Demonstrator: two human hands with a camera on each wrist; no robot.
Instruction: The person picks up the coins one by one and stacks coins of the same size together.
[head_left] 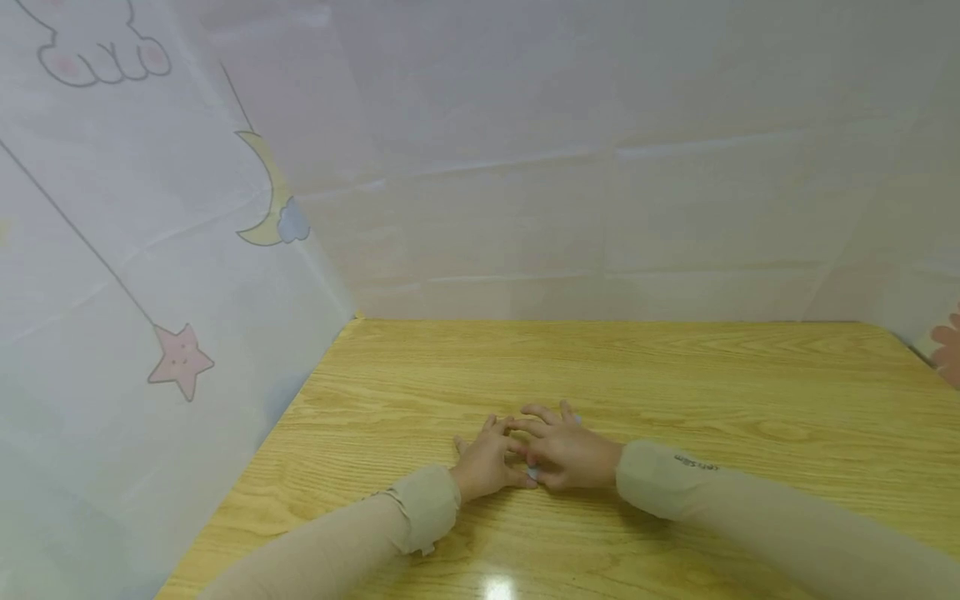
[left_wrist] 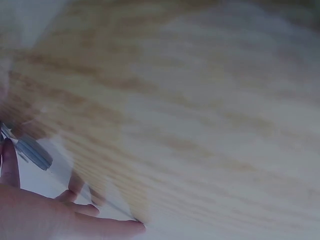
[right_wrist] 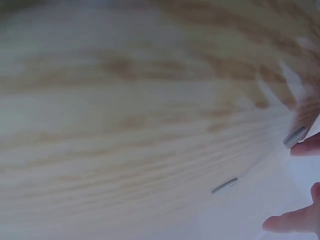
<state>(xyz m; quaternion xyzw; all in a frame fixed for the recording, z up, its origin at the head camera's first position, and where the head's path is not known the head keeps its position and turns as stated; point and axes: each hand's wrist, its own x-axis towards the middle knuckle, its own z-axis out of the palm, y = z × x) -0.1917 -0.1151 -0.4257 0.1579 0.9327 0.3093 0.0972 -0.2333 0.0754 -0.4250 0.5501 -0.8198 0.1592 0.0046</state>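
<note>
Both hands meet low over the wooden table point(head_left: 420, 375). My left hand point(head_left: 487, 462) has its thumb and forefinger at a small grey-blue piece point(head_left: 532, 472), while its other fingers spread away. From the right, my right hand point(head_left: 573, 454) pinches at the same piece, its remaining fingers fanned out. The left wrist view shows this piece as a short ribbed grey-blue body point(left_wrist: 35, 154) beside the left thumb point(left_wrist: 10, 165); its far end is hidden. A second light-blue item point(head_left: 577, 419) peeks out beyond the right hand, and appears as a thin grey strip point(right_wrist: 224, 185) on the tabletop.
A pale sheet wall point(head_left: 525, 208) stands along the table's back edge. Another point(head_left: 112, 275), printed with a moon and a star, runs down the left side. A flower print point(head_left: 948, 346) shows at the far right.
</note>
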